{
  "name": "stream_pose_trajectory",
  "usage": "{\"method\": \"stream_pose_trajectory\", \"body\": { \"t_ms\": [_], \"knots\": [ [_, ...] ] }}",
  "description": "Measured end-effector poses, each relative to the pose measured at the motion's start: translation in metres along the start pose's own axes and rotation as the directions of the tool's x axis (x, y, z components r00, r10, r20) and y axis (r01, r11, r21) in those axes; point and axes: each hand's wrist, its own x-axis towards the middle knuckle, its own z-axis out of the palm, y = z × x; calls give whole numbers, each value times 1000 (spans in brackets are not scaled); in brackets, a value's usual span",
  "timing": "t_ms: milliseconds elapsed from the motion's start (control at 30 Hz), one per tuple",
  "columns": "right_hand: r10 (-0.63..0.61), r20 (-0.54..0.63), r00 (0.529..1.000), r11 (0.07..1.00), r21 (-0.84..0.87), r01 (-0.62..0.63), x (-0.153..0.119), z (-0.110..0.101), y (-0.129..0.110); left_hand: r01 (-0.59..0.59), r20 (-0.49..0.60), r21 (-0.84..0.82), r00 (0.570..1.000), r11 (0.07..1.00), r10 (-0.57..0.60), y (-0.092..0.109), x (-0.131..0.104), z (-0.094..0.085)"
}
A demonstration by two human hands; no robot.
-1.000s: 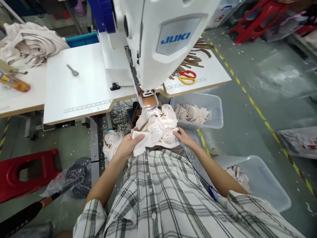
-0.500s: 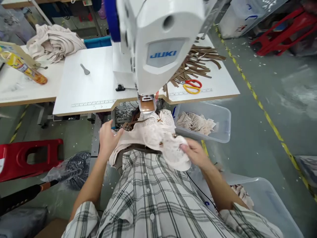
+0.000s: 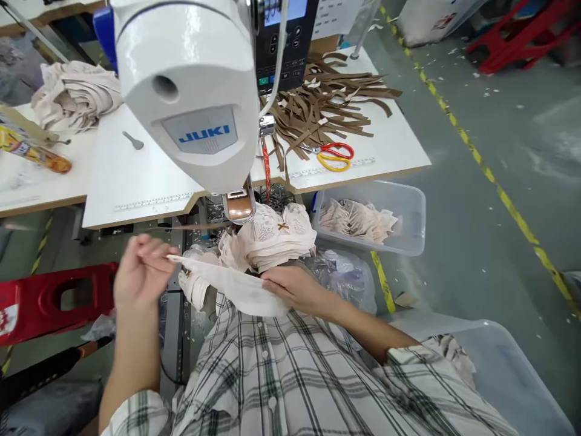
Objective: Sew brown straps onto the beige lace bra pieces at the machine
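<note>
A cream bra [image 3: 236, 286] is stretched between my two hands, in front of the sewing machine [image 3: 195, 121] and just above my lap. My left hand [image 3: 144, 269] is closed, pinching the narrow end of the bra at the left. On the other side, my right hand [image 3: 297, 289] grips the wider part, thumb on top and the other fingers partly hidden. Behind them, a stack of cream lace bras [image 3: 276, 239] with a small brown bow lies below the needle area. A blurred brown strap [image 3: 195, 227] runs from the machine towards my left hand; whether they touch I cannot tell.
Brown strips [image 3: 322, 100] and red-and-yellow scissors [image 3: 336, 156] lie on the white table [image 3: 149, 188]. A clear bin [image 3: 420, 218] with cream pieces stands to the right, another bin [image 3: 503, 357] nearer me. A red stool [image 3: 97, 290] is at the left.
My left hand has gone from open to pinching the bra's end and moved left. My right hand has shifted left with the bra, now stretched out. The view has shifted too.
</note>
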Motion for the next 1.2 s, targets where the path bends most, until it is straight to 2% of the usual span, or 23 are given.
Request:
{"method": "stream_pose_trajectory", "body": {
  "t_ms": [100,167,233,333,400,433,500,533,567,600,667,700,767,833,933,1067,1100,1133,1200],
  "knots": [
    [-18,52,999,999,-37,20,-6,-13,14,-65,-157,30,985,997,69,17,18,-57],
    [25,67,997,1000,4,-26,-9,-22,22,-135,-188,96,971,986,151,19,26,-91],
    [101,31,994,991,80,-104,-14,-29,29,-175,-198,143,959,974,202,14,33,-119],
    [224,-59,973,964,159,-212,-21,-28,40,-190,-158,212,961,959,226,2,44,-144],
    [314,-210,926,937,224,-267,-26,-20,49,-169,-131,238,970,956,205,-6,50,-144],
    [352,-334,875,925,268,-270,-27,-14,52,-141,-126,235,977,962,174,-11,52,-138],
    [397,-574,717,914,320,-249,-26,-5,58,-72,-115,213,988,974,98,-20,51,-112],
    [397,-634,664,916,313,-249,-23,-1,59,-18,-96,196,995,980,37,-26,48,-93],
    [387,-645,659,922,293,-254,-19,2,59,22,-74,185,997,983,-9,-33,45,-71],
    [371,-611,699,928,270,-256,-13,4,57,63,-44,177,997,982,-56,-39,40,-47],
    [338,-437,834,935,261,-242,2,5,50,147,47,172,986,974,-158,-52,27,1],
    [318,-352,880,933,281,-224,10,4,45,183,99,172,974,968,-202,-56,19,24],
    [285,-247,926,922,336,-194,26,0,33,233,193,189,944,954,-269,-58,3,60],
    [265,-205,942,914,364,-178,39,-7,23,221,273,285,914,933,-300,-52,-9,84],
    [213,-162,963,939,308,-156,51,-22,14,71,363,470,893,880,-266,-40,-13,101],
    [130,-34,991,983,132,-125,54,-38,15,-138,468,628,853,766,-230,-39,-6,103],
    [125,-11,992,987,103,-123,54,-39,18,-198,474,653,860,731,-190,-43,-7,102],
    [132,-13,991,987,90,-131,53,-38,21,-250,448,675,886,694,-117,-48,-9,100],
    [200,-120,972,971,160,-179,54,-31,29,-284,316,695,946,661,74,-62,-19,98]
  ]
}}
